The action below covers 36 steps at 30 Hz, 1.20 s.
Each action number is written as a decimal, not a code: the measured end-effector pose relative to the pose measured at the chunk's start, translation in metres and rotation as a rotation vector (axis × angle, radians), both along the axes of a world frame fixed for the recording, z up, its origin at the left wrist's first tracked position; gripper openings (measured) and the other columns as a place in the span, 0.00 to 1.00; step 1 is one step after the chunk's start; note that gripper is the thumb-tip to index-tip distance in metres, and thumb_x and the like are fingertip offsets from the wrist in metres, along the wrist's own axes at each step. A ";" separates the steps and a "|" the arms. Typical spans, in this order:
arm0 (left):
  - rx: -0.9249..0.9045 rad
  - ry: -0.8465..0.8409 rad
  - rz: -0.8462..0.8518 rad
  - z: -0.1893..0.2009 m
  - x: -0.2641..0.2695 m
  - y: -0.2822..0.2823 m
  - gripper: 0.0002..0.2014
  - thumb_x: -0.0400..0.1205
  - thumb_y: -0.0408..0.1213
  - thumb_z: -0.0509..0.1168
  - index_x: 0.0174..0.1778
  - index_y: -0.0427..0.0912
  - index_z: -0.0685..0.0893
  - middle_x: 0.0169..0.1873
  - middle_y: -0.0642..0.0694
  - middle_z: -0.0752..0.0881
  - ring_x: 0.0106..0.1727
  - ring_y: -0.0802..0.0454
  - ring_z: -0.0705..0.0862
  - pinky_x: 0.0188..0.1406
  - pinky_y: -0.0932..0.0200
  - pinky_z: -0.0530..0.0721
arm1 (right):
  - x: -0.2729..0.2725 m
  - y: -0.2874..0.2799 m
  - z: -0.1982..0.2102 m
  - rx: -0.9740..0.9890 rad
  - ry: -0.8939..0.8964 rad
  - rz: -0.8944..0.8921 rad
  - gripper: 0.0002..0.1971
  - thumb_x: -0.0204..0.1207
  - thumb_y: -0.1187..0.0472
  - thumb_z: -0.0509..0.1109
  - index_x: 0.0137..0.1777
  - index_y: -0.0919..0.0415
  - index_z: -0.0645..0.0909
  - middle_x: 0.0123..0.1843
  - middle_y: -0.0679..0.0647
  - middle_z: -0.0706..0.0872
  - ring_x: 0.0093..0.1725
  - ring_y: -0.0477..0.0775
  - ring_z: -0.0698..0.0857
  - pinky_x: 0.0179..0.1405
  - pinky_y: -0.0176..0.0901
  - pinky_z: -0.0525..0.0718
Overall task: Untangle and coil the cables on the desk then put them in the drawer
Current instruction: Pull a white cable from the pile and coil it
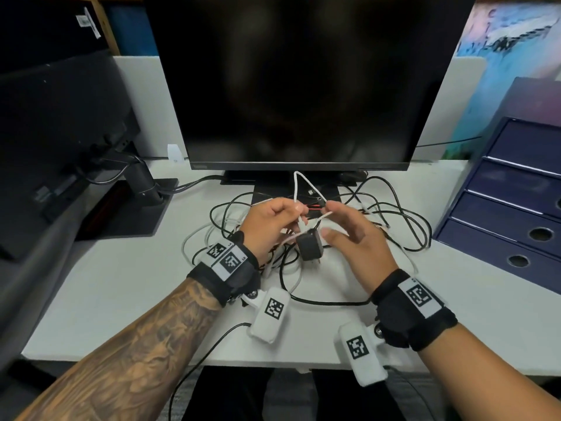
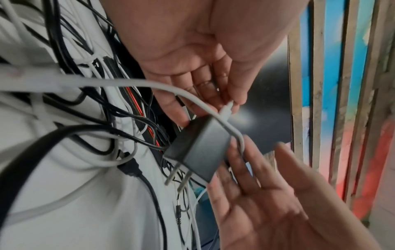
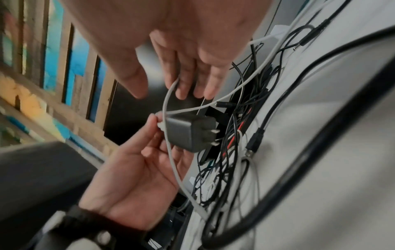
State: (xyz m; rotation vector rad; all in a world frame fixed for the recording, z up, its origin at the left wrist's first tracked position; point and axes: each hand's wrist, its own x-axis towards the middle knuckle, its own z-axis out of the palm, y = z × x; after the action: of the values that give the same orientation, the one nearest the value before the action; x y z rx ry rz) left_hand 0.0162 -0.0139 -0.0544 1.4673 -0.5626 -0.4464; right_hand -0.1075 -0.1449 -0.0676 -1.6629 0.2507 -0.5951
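A tangle of black, white and red cables lies on the white desk in front of the monitor. Above it, my left hand pinches the white plug where a white cable enters a black wall charger. The charger hangs below my fingers, prongs pointing down. The white cable loops up toward the monitor and comes back to my right hand. That hand has straight, spread fingers, and the cable runs across them.
A big dark monitor stands close behind the cables, its base under part of the tangle. A second dark screen on an arm stands at the left. A dark blue drawer unit with its drawers shut stands at the right.
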 end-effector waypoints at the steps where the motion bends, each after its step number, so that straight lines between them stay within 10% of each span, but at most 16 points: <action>1: -0.017 0.035 0.023 0.001 0.001 0.002 0.08 0.85 0.35 0.67 0.45 0.42 0.91 0.38 0.45 0.90 0.40 0.49 0.85 0.38 0.57 0.86 | 0.000 -0.001 0.003 0.061 -0.034 -0.039 0.14 0.81 0.68 0.72 0.64 0.56 0.83 0.62 0.56 0.88 0.63 0.46 0.86 0.63 0.45 0.84; 4: -0.041 0.073 0.073 0.004 0.005 0.007 0.08 0.86 0.37 0.66 0.46 0.44 0.91 0.41 0.45 0.90 0.42 0.51 0.86 0.38 0.59 0.86 | 0.000 -0.007 0.006 0.214 -0.054 -0.101 0.05 0.83 0.70 0.68 0.50 0.59 0.80 0.50 0.68 0.84 0.46 0.55 0.92 0.47 0.47 0.89; 9: -0.094 0.101 0.128 0.006 0.008 0.017 0.09 0.87 0.37 0.65 0.46 0.43 0.90 0.40 0.46 0.91 0.46 0.51 0.89 0.49 0.54 0.87 | 0.001 -0.020 -0.003 0.039 0.083 -0.142 0.09 0.84 0.72 0.65 0.51 0.56 0.81 0.50 0.57 0.78 0.27 0.48 0.83 0.32 0.39 0.85; 17: -0.153 0.064 0.113 0.009 0.006 0.045 0.09 0.88 0.33 0.61 0.50 0.39 0.88 0.30 0.49 0.81 0.33 0.49 0.84 0.46 0.52 0.83 | -0.003 -0.037 0.004 -0.333 0.192 -0.234 0.04 0.80 0.59 0.73 0.47 0.49 0.84 0.46 0.52 0.87 0.47 0.48 0.83 0.57 0.44 0.80; 23: -0.178 0.158 0.051 0.003 -0.014 0.068 0.12 0.89 0.33 0.59 0.59 0.32 0.86 0.25 0.49 0.75 0.27 0.53 0.73 0.46 0.47 0.75 | -0.009 -0.030 0.008 -0.704 0.378 -0.314 0.26 0.81 0.52 0.71 0.79 0.44 0.75 0.85 0.59 0.66 0.84 0.60 0.65 0.82 0.54 0.65; 29: -0.100 0.105 0.040 0.000 -0.037 0.083 0.11 0.88 0.27 0.57 0.51 0.34 0.86 0.27 0.48 0.82 0.28 0.52 0.82 0.38 0.59 0.83 | -0.013 0.000 0.025 -0.982 0.425 -0.337 0.38 0.78 0.47 0.72 0.85 0.56 0.61 0.64 0.59 0.82 0.65 0.64 0.79 0.68 0.60 0.78; 36: -0.071 0.020 -0.053 0.012 -0.050 0.077 0.10 0.89 0.30 0.59 0.52 0.36 0.86 0.27 0.50 0.80 0.29 0.54 0.78 0.37 0.60 0.82 | -0.014 0.023 0.028 -1.176 0.063 -0.166 0.33 0.77 0.60 0.73 0.82 0.57 0.69 0.83 0.56 0.68 0.82 0.61 0.65 0.81 0.53 0.65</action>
State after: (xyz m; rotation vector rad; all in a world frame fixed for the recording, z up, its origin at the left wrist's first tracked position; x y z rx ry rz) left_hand -0.0335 0.0629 -0.0424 1.3816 -0.5968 -0.4772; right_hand -0.1213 -0.1219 -0.0396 -2.8105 0.0653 -0.8995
